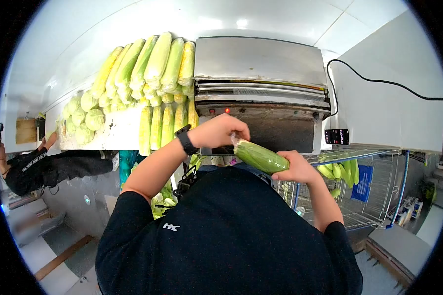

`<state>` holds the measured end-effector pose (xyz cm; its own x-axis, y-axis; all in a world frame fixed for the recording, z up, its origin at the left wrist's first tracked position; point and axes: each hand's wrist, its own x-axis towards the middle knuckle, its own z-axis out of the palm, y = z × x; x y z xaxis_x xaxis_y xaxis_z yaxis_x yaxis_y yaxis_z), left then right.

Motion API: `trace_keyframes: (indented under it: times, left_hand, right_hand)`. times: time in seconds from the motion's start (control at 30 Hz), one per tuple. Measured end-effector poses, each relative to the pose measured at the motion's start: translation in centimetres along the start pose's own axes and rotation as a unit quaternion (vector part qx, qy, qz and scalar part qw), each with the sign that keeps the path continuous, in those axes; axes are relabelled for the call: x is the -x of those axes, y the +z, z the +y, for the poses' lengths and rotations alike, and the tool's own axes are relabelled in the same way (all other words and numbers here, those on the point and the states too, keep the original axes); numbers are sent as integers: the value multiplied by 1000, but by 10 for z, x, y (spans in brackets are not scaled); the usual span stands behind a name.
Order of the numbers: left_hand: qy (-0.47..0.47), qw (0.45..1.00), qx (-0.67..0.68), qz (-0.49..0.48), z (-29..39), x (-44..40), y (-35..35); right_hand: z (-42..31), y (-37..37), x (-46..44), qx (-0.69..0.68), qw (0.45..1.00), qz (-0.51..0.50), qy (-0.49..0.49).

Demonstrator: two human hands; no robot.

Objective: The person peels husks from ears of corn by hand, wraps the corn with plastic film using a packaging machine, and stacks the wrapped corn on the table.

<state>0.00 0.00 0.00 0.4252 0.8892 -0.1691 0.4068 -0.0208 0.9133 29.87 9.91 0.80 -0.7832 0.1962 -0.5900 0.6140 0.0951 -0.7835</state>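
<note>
An ear of corn in green husk (257, 156), covered in clear plastic film, lies slantwise between my two hands in front of my chest. My left hand (222, 131), wearing a dark watch, has its fingers pinched on the gathered film at the upper-left end of the corn. Around the lower-right end, the fingers and thumb of my right hand (296, 168) are closed. Just beyond my hands stands a metal film-wrapping machine (258, 59) with a dark plate (280, 130) and a lit red light (228, 110).
Several wrapped corn ears (158, 59) are piled left of the machine, with round wrapped cabbages (94, 119) farther left. A phone (336, 136) and black cable (379, 79) lie right. A wire cart (374, 211) holds more corn (348, 172). Another person (59, 169) stands far left.
</note>
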Motion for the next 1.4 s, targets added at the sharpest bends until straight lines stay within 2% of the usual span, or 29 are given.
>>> trace_keyframes:
  times: [0.07,0.1,0.17,0.2,0.23,0.3,0.37,0.43,0.5,0.53,0.57,0.63,0.67,0.7,0.77,0.83,0.9,0.93,0.97,1.03,1.07,1.1,1.13,1.17,1.23,1.3,1.33,1.4]
  left_hand:
    - [97,995,26,12,3,-30,2]
    - [103,994,18,7,2,4,5]
    - [85,991,36,93,-11,-6,16]
    - [99,981,6,170,-14,4,21]
    - [99,962,20,252,-8,13,19]
    - [107,868,-38,484,5,34,19]
    - [226,800,-167,530,33,66,22]
    - [309,816,-220,435,53,77,35]
    - [309,865,-156,364,74,78,43]
    - [285,880,-86,369,80,78,50]
    - [288,880,-91,368,81,80,49]
    - [224,938,58,260,81,84,49]
    - [194,942,139,237,84,84,53]
    - [195,942,135,237,89,81,59]
    - [169,868,429,183,100,71,73]
    - [155,860,457,165,106,61,82]
    - [153,786,586,120,117,43,93]
    - [162,761,626,57,118,33,104]
    - [157,763,625,51,121,22,115]
    - [225,731,644,-35,134,2,134]
    - [185,764,612,-82,141,0,135]
    - [182,767,609,-85,144,-8,140]
    - [157,841,515,50,146,-19,146]
    - [129,887,404,184,148,-29,150]
    - [143,794,545,229,139,-26,135]
    - [219,798,545,135,143,-16,136]
    - [218,801,542,132,148,-18,143]
    - [209,766,608,21,166,-19,161]
  right_hand:
    - [6,1,3,-78,994,31,-71]
    - [-14,45,3,-77,993,42,-75]
    - [-18,65,10,-117,983,106,-98]
    - [-27,84,17,-135,973,159,-96]
    - [-35,96,21,-143,969,176,-95]
    - [-53,111,32,-114,942,304,-89]
    - [-70,123,42,-105,923,362,-81]
    - [-85,129,51,42,903,420,-78]
    - [-96,136,57,59,896,433,-84]
    - [-99,139,60,92,888,440,-96]
    - [-101,140,62,126,879,448,-108]
    - [-101,140,68,144,874,449,-119]
    - [-100,141,70,163,871,446,-126]
    - [-98,140,73,162,869,449,-129]
    - [-92,140,81,191,850,467,-151]
    - [-85,138,92,194,844,476,-152]
    - [-77,135,101,197,835,491,-152]
    - [-75,136,106,177,830,500,-173]
    - [-74,137,109,157,824,508,-195]
    - [-71,134,122,148,809,528,-210]
    - [-69,131,129,144,795,542,-229]
    - [-65,129,136,140,793,546,-230]
    - [-62,126,144,135,798,548,-211]
    - [-57,124,151,130,803,549,-191]
    - [-46,119,158,139,789,570,-184]
    - [-38,117,164,143,784,577,-178]
    - [-33,116,165,140,781,581,-179]
    - [-28,116,166,113,794,557,-217]
